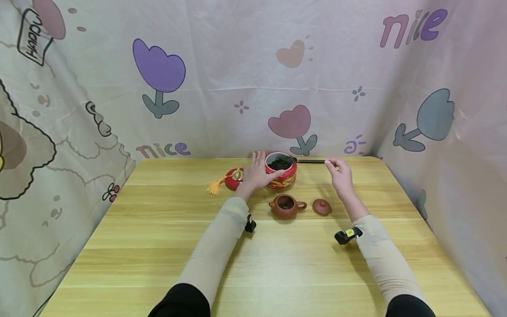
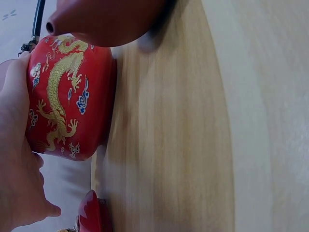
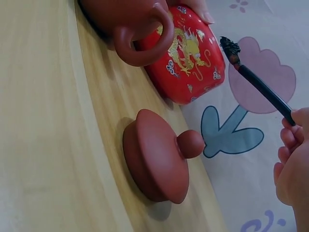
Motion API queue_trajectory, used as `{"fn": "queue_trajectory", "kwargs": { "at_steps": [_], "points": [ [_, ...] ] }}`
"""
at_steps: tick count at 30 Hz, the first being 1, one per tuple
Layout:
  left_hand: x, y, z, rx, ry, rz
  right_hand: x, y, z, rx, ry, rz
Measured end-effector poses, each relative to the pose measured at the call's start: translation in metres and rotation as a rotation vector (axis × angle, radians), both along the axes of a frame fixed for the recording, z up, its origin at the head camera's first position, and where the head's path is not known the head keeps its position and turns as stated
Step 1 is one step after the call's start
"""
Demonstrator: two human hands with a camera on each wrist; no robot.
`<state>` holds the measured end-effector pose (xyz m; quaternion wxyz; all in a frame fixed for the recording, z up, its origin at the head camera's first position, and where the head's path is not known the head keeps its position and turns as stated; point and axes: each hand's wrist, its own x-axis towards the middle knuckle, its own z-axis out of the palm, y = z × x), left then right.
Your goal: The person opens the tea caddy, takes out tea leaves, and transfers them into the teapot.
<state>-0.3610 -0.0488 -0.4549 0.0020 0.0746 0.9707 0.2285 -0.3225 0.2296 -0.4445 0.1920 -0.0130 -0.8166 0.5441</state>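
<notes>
A red jar (image 1: 282,179) with a gold dragon, full of dark tea leaves (image 1: 279,164), stands at the back of the table. My left hand (image 1: 258,174) holds it from the left, thumb across its front near the rim. My right hand (image 1: 340,175) pinches the end of a slim black-handled tea scoop (image 1: 313,161). Dark leaves (image 3: 230,46) sit on the scoop's tip, which is over the jar's right rim in the head view. In front of the jar is a brown clay teapot (image 1: 283,211), uncovered, with some dark leaves inside.
The teapot's knobbed lid (image 1: 321,207) lies to the right of its handle. Left of the jar, beside my left hand, lies a red lid (image 1: 232,180) with a yellow tassel (image 1: 214,186). A printed cloth (image 1: 222,53) hangs behind the wooden table (image 1: 277,273).
</notes>
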Motion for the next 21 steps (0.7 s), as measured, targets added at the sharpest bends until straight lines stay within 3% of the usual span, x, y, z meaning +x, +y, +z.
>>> {"fn": "queue_trajectory", "kwargs": {
  "at_steps": [13, 18, 21],
  "points": [
    [0.002, -0.001, 0.0, -0.003, 0.016, -0.007, 0.006, -0.007, 0.011, -0.016, 0.025, 0.004],
    [0.002, -0.001, 0.0, -0.002, 0.032, -0.002, 0.015, -0.007, 0.018, 0.003, 0.036, 0.008],
    [0.001, 0.0, 0.0, -0.004, 0.02, 0.001, 0.03, -0.012, 0.034, 0.001, 0.016, 0.011]
  ]
}}
